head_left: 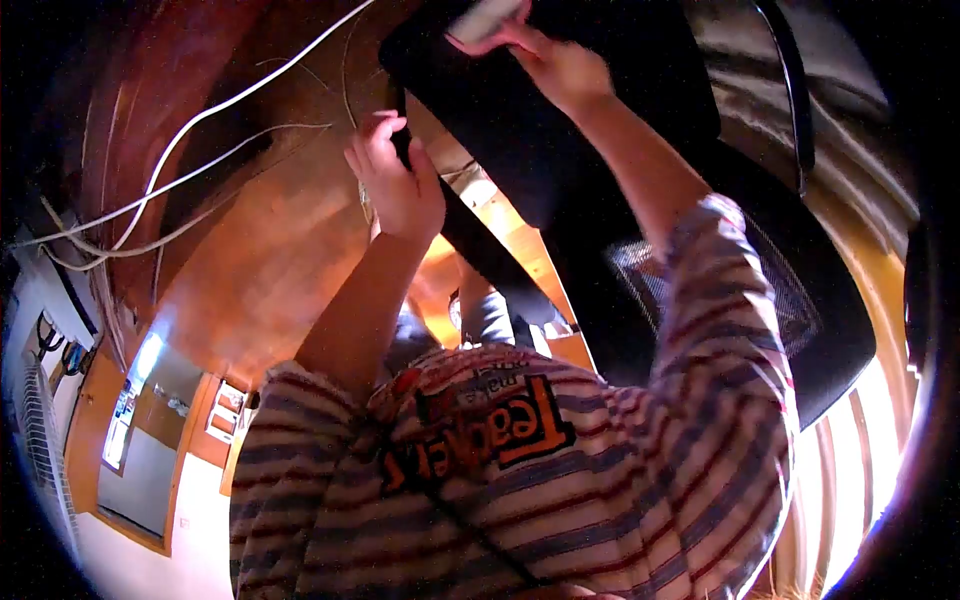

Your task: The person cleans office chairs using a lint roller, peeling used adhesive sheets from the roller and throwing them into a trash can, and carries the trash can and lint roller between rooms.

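Observation:
My right hand point(570, 75) is raised near the top of the view, its fingers closed around a small tool with a pink handle and a wide pale head point(485, 24). The tool is blurred and partly cut off, so its exact kind does not show. It is held over a large black padded panel point(500, 120), which looks like part of an office chair. To the left, my left hand point(400, 185) has its thumb and fingers around a narrow black bar point(480, 240) along the panel's side. A dark mesh section point(785, 280) lies beyond my right sleeve.
White cables point(210, 115) hang loosely at the upper left, over a reddish-brown wooden surface point(290, 235). Draped cloth point(840, 130) is on the right. A white wire rack point(42, 450) and a wood-framed door point(135, 480) stand at the lower left.

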`<state>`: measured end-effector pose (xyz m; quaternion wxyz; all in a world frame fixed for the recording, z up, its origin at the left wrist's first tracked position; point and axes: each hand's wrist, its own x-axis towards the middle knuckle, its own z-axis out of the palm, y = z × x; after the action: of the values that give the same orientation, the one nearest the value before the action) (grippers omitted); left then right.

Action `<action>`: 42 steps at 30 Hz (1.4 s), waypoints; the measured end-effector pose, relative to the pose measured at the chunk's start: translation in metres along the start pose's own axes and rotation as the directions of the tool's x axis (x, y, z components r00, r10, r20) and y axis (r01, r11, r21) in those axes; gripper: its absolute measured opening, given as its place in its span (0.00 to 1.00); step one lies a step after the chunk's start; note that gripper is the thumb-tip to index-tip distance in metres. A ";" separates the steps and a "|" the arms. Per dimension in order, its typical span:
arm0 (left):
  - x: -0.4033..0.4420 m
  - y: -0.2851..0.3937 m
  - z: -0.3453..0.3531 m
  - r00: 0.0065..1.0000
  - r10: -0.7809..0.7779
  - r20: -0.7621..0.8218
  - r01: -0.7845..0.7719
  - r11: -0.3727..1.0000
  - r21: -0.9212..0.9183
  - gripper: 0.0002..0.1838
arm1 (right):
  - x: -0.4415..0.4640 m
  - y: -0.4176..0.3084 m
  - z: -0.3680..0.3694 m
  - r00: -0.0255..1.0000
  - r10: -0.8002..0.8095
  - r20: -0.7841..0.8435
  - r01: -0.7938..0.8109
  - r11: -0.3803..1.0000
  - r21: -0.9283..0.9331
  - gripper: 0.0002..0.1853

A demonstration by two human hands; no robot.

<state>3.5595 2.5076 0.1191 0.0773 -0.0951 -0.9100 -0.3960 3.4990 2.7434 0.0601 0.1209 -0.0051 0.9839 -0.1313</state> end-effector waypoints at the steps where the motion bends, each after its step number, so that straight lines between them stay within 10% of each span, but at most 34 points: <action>1: 0.000 0.000 0.000 1.000 -0.007 0.014 0.007 1.000 -0.001 0.17 | 0.020 -0.011 0.010 0.994 0.057 -0.088 -0.046 0.991 0.127 0.16; 6: -0.005 -0.001 0.001 0.999 -0.040 0.009 0.041 0.993 -0.112 0.17 | -0.077 0.003 0.022 0.902 0.297 0.314 -0.335 0.939 0.076 0.18; 11: 0.003 0.003 -0.001 1.000 -0.009 -0.023 0.007 0.996 -0.084 0.17 | -0.200 0.058 -0.030 0.667 0.272 0.694 -0.175 0.962 -0.209 0.19; 15: 0.002 0.003 -0.001 0.999 -0.036 0.007 0.037 0.996 -0.076 0.16 | -0.081 0.052 -0.045 0.942 0.203 0.267 -0.235 0.968 0.092 0.17; 19: 0.001 0.004 -0.001 0.995 -0.101 0.018 0.102 0.986 -0.134 0.15 | 0.080 0.048 -0.021 0.940 0.331 -0.077 -0.316 0.935 0.159 0.20; 24: 0.001 0.004 -0.001 0.997 -0.067 0.025 0.070 0.990 -0.125 0.16 | -0.035 0.042 0.011 0.886 0.457 0.081 -0.463 0.883 0.082 0.19; 28: 0.001 0.004 -0.003 0.997 -0.071 0.033 0.075 0.989 -0.126 0.15 | -0.180 0.068 -0.009 0.730 0.465 0.501 -0.453 0.878 -0.154 0.21; 36: -0.002 0.000 0.004 0.992 -0.122 0.013 0.122 0.965 -0.232 0.17 | 0.090 0.079 -0.041 0.945 0.327 -0.004 -0.326 0.942 0.073 0.22; 42: 0.003 0.002 0.002 0.995 -0.094 0.015 0.095 0.974 -0.205 0.17 | -0.009 0.064 -0.004 0.850 0.521 0.076 -0.526 0.834 0.169 0.23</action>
<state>3.5567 2.5107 0.1202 0.0459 -0.0602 -0.8680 -0.4908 3.5079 2.8067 0.0492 0.1653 0.2735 0.9297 -0.1831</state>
